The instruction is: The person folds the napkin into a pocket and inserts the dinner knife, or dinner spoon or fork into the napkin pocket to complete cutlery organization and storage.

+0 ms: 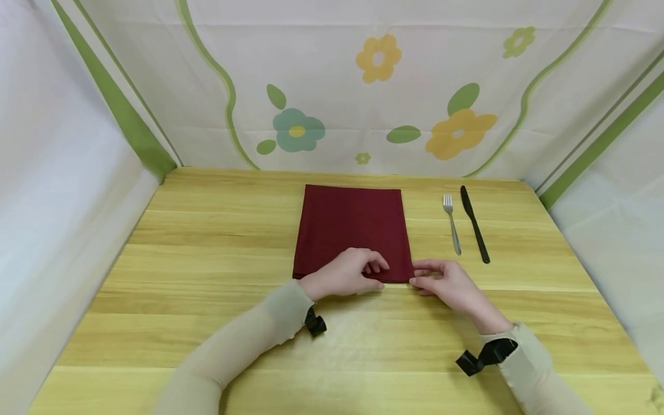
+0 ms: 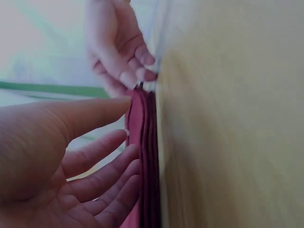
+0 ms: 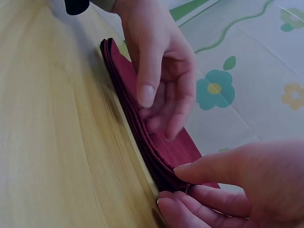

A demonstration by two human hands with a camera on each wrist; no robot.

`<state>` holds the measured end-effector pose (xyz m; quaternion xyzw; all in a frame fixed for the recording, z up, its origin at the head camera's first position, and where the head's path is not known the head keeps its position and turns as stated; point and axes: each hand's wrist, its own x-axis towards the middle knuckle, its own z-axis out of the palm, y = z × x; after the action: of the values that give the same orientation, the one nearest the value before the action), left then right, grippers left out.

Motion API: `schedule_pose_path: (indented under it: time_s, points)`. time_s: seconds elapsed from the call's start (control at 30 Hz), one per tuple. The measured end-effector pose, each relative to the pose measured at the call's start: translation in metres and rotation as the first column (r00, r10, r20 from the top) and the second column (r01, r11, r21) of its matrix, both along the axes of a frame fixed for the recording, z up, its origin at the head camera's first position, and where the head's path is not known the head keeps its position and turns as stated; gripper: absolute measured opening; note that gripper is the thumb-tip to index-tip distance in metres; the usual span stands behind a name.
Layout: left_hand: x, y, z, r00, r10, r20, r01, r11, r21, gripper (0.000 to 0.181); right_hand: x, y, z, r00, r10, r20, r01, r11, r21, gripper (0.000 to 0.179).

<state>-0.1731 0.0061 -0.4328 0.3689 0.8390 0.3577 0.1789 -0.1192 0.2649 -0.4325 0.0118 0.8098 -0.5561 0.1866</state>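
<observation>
A dark red cloth napkin point(image 1: 353, 222), folded into a square of several layers, lies flat on the table. My right hand point(image 1: 447, 283) pinches its near right corner; the right wrist view has the thumb point(image 3: 199, 172) on top and fingers point(image 3: 178, 211) below the layered edge. Over the near edge hovers my left hand point(image 1: 349, 271), fingers loosely bent with nothing held. In the left wrist view, that hand's fingertips point(image 2: 130, 154) are close to the stacked folds point(image 2: 151, 156); whether they touch the cloth I cannot tell.
Right of the napkin lie a silver fork point(image 1: 452, 225) and a black knife point(image 1: 474, 225), side by side. The wooden table point(image 1: 207, 230) meets a white curtain with printed flowers point(image 1: 332, 75) at the back, and white cloth hangs on both sides.
</observation>
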Motion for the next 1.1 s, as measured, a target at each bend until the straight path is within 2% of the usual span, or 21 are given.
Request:
schedule_pose_path:
  time_s: [0.07,0.23,0.3,0.4,0.53,0.77,1.1]
  points:
    - [0.000,0.009,-0.001,1.000,-0.013,-0.006,0.013,1.000,0.015,0.031,0.000,0.000,0.000,1.000,0.007,-0.007,-0.007,1.000,-0.008,0.051]
    - [0.001,0.028,-0.002,0.999,-0.032,-0.024,0.033,0.999,0.035,0.030,-0.001,0.001,0.000,0.999,0.023,-0.042,-0.021,0.998,0.055,0.050]
    - [0.000,0.033,-0.003,0.999,-0.028,-0.034,0.029,0.999,0.032,0.028,-0.001,0.001,-0.001,0.998,0.028,-0.058,-0.023,0.997,0.073,0.050]
    - [0.000,0.038,-0.004,1.000,-0.004,-0.026,0.005,0.999,0.041,0.024,-0.001,0.000,0.000,0.997,0.013,-0.077,-0.009,0.999,0.048,0.048]
    - [-0.002,0.042,-0.005,0.999,0.035,-0.002,-0.035,0.998,0.056,0.018,-0.001,-0.001,-0.001,0.995,-0.015,-0.097,0.017,1.000,0.018,0.044]
    - [-0.003,0.044,-0.006,0.997,0.077,-0.008,-0.077,0.996,0.040,0.013,-0.003,-0.003,-0.006,0.991,-0.050,-0.124,0.044,0.998,-0.051,0.039]
    - [-0.004,0.044,-0.007,0.996,0.092,-0.010,-0.091,0.995,0.047,0.011,-0.005,-0.004,-0.010,0.989,-0.089,-0.118,0.079,0.993,-0.087,0.035]
